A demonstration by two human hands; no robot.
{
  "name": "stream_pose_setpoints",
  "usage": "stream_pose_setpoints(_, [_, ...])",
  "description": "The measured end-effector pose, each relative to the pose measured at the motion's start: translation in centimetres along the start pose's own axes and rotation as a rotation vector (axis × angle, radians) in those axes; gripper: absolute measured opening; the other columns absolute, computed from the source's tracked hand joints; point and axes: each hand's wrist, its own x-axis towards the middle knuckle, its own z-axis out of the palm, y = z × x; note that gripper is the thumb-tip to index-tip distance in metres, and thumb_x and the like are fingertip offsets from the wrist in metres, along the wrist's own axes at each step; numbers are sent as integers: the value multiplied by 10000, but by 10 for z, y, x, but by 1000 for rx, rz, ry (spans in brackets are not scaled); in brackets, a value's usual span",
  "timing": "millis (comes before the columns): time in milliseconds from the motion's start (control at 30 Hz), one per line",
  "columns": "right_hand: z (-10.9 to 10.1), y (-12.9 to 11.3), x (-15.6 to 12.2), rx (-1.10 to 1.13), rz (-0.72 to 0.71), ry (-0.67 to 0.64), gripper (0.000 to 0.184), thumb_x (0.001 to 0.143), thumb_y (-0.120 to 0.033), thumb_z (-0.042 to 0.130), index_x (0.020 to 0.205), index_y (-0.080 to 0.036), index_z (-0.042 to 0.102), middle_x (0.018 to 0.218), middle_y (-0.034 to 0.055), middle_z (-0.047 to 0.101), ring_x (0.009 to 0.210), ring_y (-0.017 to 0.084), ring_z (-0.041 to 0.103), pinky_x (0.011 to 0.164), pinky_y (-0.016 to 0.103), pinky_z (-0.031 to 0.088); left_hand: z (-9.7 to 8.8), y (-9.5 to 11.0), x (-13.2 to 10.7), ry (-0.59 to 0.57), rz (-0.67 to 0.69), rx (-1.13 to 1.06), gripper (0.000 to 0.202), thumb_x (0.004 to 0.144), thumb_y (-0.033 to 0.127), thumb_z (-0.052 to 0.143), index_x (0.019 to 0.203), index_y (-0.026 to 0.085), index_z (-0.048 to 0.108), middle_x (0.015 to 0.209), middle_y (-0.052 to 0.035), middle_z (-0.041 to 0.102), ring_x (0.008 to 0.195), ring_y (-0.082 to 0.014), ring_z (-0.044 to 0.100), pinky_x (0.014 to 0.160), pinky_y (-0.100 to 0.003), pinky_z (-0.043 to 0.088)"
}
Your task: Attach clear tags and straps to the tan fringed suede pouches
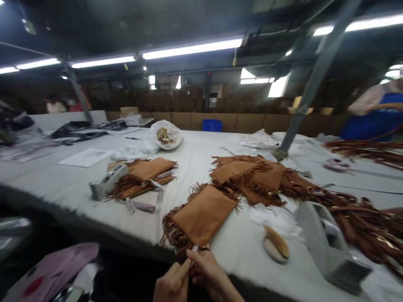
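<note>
A brown fringed pouch (206, 214) lies flat at the table's front edge, its fringe hanging to the left. My left hand (173, 282) and my right hand (208, 270) meet at its near corner, fingers closed in a pinch. A small white strip (195, 248) shows at the right fingertips, beside a bit of gold metal on the pouch. What the left fingers hold is hidden. Behind lies a heap of similar fringed pouches (234, 171), and a smaller stack (151, 168) is to the left.
A grey tape dispenser (330, 247) and a wooden-backed brush (276, 244) are to the right, near brown straps (362, 222). Another dispenser (108, 181) stands left. A plastic bag of gold hardware (166, 135) sits farther back. A slanted metal post (315, 84) rises at right.
</note>
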Motion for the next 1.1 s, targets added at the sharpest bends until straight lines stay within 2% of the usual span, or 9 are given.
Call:
stream_pose_setpoints(100, [-4, -7, -6, 4, -50, -44, 427, 610, -498, 800, 649, -119, 607, 528, -13, 568, 437, 40, 480, 397, 121, 388, -4, -5, 3, -90, 115, 21, 360, 960, 248, 358, 1213, 240, 614, 818, -40, 737, 710, -127, 708, 664, -162, 551])
stream_pose_setpoints(200, [-7, -9, -9, -7, -113, -34, 421, 582, -473, 831, 671, -105, 647, 564, 18, 620, 445, 36, 477, 414, 121, 406, -15, -15, -9, -115, 106, -14, 372, 963, 241, 359, 1290, 195, 529, 978, -77, 736, 845, -151, 711, 745, -196, 561])
stream_pose_setpoints(300, [-9, -7, -8, -39, -142, 39, 429, 586, -495, 818, 613, -109, 634, 492, 8, 592, 408, 35, 455, 389, 123, 376, -28, -38, -35, -168, 159, 9, 364, 960, 248, 352, 1256, 199, 557, 858, -55, 741, 741, -137, 712, 673, -175, 562])
stream_pose_setpoints(433, [-10, -4, -8, -81, -176, 81, 447, 605, -528, 787, 577, -113, 624, 455, -2, 573, 376, 40, 435, 371, 143, 340, -51, -64, -60, -235, -50, 57, 295, 921, 336, 454, 1114, 265, 666, 900, -33, 756, 807, -154, 715, 741, -189, 565])
stream_pose_setpoints(533, [-10, -5, -8, -105, -206, 74, 448, 598, -534, 784, 570, -115, 626, 457, -5, 570, 379, 49, 435, 376, 162, 328, -59, -56, -46, -202, -272, -4, 342, 879, 426, 513, 1113, 237, 675, 1090, -69, 726, 1021, -216, 667, 906, -293, 532])
stream_pose_setpoints(667, [-13, -4, -7, -126, -215, 57, 476, 593, -569, 772, 581, -113, 634, 456, -5, 565, 378, 56, 424, 385, 180, 323, -37, -22, -2, -194, -459, -318, 417, 882, 467, 483, 1123, 178, 663, 1125, -104, 707, 1052, -238, 641, 925, -347, 504])
stream_pose_setpoints(767, [-18, -2, -6, -125, -200, 52, 501, 583, -595, 766, 594, -112, 635, 464, -6, 564, 378, 54, 423, 391, 183, 311, -6, -4, 19, -370, -525, -610, 477, 844, 516, 517, 1038, 113, 684, 884, -107, 744, 717, -184, 672, 628, -264, 525])
stream_pose_setpoints(867, [-23, -1, -7, -154, -208, 73, 521, 581, -621, 754, 586, -115, 630, 460, -13, 550, 381, 51, 409, 388, 185, 284, 13, 0, 21, -427, -590, -687, 532, 790, 585, 542, 858, 83, 707, 601, -53, 670, 412, -84, 472, 400, -199, 336])
stream_pose_setpoints(1100, [-22, 4, -1, -187, -182, 37, 605, 596, -720, 673, 587, -118, 614, 426, -30, 497, 376, 45, 385, 386, 176, 282, 7, 2, 15, -309, -729, -666, 538, 758, 645, 487, 660, 147, 664, 504, -19, 594, 411, -99, 465, 409, -233, 284])
